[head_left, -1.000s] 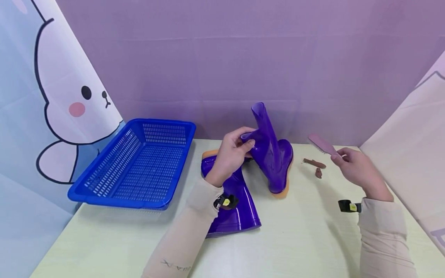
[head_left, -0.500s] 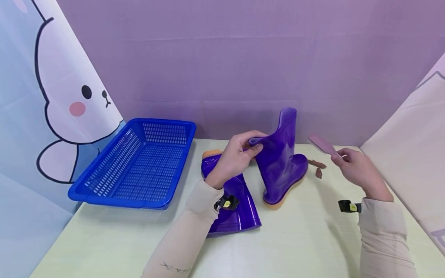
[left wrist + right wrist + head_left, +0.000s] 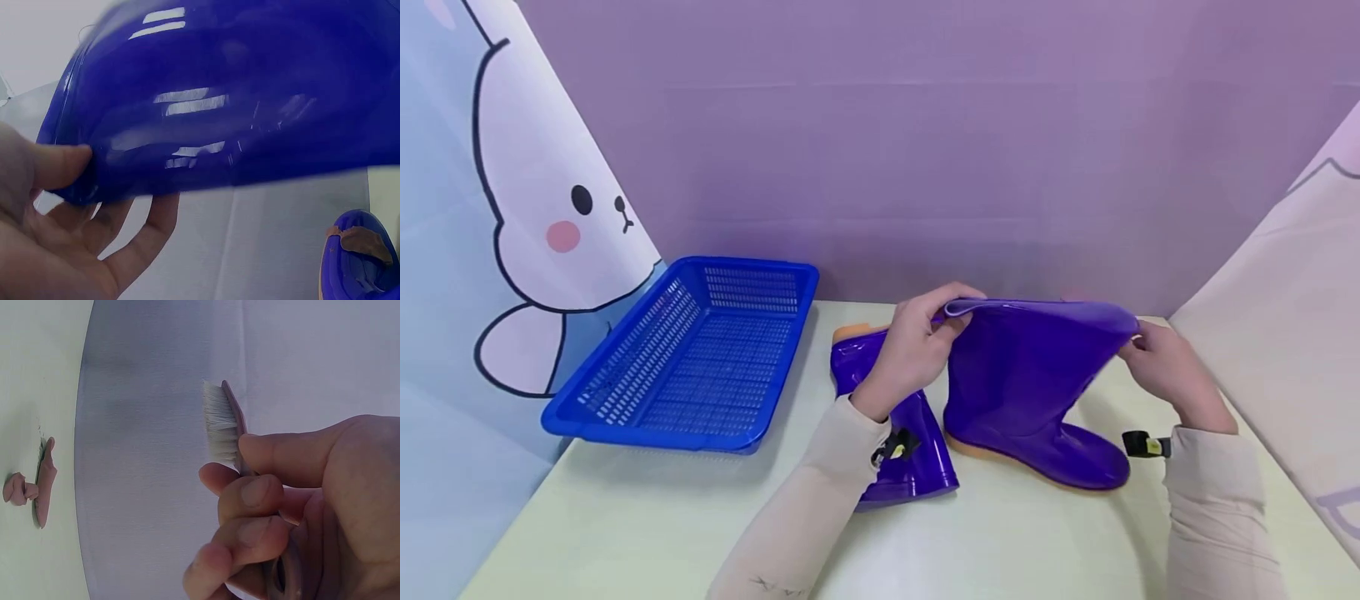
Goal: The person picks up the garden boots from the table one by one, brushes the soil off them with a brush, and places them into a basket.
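My left hand (image 3: 917,346) pinches the top rim of a purple rain boot (image 3: 1022,375) with a tan sole. The boot hangs tilted, toe to the right, low over the table. In my right hand (image 3: 1172,367) is a small pink brush with white bristles (image 3: 222,425), which the boot shaft hides in the head view. The fingers of that hand curl round the brush handle. A second purple boot (image 3: 934,454) lies on its side under my left forearm. Brown clay-like matter (image 3: 365,242) sticks to a purple boot low in the left wrist view.
A blue perforated plastic basket (image 3: 625,435) stands at the left of the pale table (image 3: 1000,550). Two brown clay-like pieces, one long (image 3: 45,484) and one small (image 3: 17,489), lie on the table near the back. Cloth walls (image 3: 925,150) close in the back and sides.
My left hand has turned the boot so its toe swings right and toward me, its shaft now overlapping the brush and brown pieces. The right hand has barely moved.
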`<state>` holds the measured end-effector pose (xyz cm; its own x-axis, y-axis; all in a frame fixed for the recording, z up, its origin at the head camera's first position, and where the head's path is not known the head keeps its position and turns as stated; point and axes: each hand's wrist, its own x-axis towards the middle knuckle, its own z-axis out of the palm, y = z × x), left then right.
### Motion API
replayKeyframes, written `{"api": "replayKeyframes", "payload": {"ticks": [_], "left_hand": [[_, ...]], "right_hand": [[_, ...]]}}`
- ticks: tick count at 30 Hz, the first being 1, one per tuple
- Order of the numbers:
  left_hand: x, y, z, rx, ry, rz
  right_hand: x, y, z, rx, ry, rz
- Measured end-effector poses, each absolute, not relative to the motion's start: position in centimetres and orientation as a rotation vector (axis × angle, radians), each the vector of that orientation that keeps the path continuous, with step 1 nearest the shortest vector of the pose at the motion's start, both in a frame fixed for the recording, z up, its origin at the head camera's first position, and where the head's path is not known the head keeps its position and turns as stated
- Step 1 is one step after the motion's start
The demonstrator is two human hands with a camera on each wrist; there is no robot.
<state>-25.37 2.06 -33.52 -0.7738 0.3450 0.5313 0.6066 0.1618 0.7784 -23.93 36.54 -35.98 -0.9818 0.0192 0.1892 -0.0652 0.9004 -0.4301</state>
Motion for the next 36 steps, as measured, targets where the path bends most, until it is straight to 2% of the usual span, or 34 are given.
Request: {"api": "replayKeyframes", "payload": {"ticks": [5, 11, 19, 22, 26, 32, 36], "left_hand": [[-26.0, 2.7, -33.6, -0.849, -2.16, -1.622], [-28.3, 3.8, -32.6, -0.862, -2.278, -1.527], [-31.3, 5.7, -31.2, -0.891, -2.342, -1.829], [-32.0, 6.6, -31.3, -0.847, -2.331, -1.774], [-31.2, 7.1, -31.8, -0.773, -2.352, -1.414], [-28.1, 7.1, -31.9, -0.687, -2.405, -0.871], [-25.9, 7.6, -32.3, -0.683, -2.415, -0.688]], "right_hand": [[-23.7, 36.6, -35.8, 0.026, -2.864, 0.666], [-23.3, 36.4, -35.6, 0.018, -2.853, 0.695], [-23.1, 36.5, -35.3, -0.015, -2.877, 0.668], [-22.9, 36.4, -35.1, -0.033, -2.894, 0.69], [-22.7, 36.3, -34.9, -0.042, -2.908, 0.697], [-22.5, 36.3, -34.7, -0.041, -2.896, 0.69], [-22.3, 36.5, -34.5, -0.046, -2.892, 0.696]]}}
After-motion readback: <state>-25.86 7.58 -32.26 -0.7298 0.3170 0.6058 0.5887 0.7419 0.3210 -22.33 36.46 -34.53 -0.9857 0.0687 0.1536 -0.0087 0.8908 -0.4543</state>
